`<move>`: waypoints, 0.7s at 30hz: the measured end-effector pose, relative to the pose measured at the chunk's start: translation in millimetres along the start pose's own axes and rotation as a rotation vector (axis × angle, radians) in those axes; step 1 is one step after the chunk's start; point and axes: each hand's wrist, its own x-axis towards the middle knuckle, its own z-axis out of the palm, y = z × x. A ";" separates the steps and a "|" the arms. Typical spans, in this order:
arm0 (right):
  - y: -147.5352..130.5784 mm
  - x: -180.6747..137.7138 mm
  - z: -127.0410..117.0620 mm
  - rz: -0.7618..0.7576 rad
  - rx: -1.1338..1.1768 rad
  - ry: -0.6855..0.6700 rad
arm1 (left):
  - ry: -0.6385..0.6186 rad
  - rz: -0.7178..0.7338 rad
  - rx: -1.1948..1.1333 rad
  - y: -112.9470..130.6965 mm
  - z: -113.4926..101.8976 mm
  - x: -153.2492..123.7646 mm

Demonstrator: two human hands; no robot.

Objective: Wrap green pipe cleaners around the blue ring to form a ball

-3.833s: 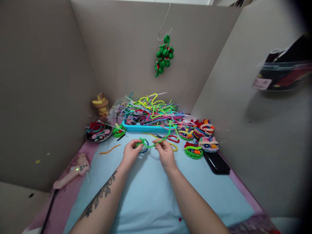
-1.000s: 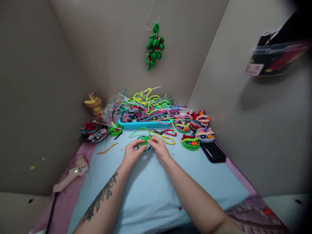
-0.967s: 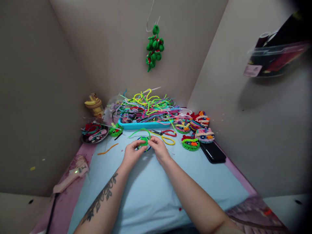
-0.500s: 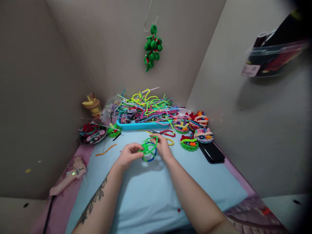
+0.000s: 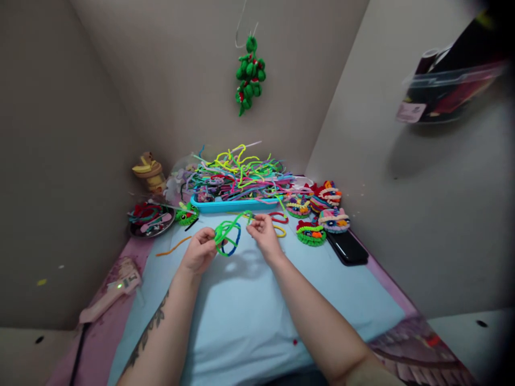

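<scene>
My left hand [image 5: 198,252] is closed on a small ring wound from green and blue pipe cleaner [image 5: 227,237], held just above the light blue mat [image 5: 249,316]. My right hand [image 5: 261,235] pinches the loose green end of the same pipe cleaner near its top, to the right of the ring. Both hands hover in the middle of the mat, in front of a turquoise tray [image 5: 235,205] heaped with pipe cleaners in many colours. Red-handled scissors [image 5: 279,217] lie just behind my right hand.
Several finished pipe-cleaner discs [image 5: 319,214] lie at the right, beside a black phone [image 5: 346,247]. A dark dish of scraps [image 5: 149,220] and a pink glue gun [image 5: 108,294] sit at the left. A green ornament [image 5: 248,74] hangs on the back wall. An orange pipe cleaner [image 5: 172,247] lies left.
The green pipe cleaner has been wound further onto the ring. Both hands lifted it a little and shifted left, and my right hand pulled away to the loose end.
</scene>
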 end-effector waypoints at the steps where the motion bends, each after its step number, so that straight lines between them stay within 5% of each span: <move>1: -2.0 -1.4 0.6 -0.016 0.006 0.010 | -0.015 -0.014 0.008 -0.9 0.0 -0.7; 21: 2.5 -4.0 2.4 0.032 -0.070 -0.108 | -0.082 -0.092 0.062 -6.1 -8.5 -1.0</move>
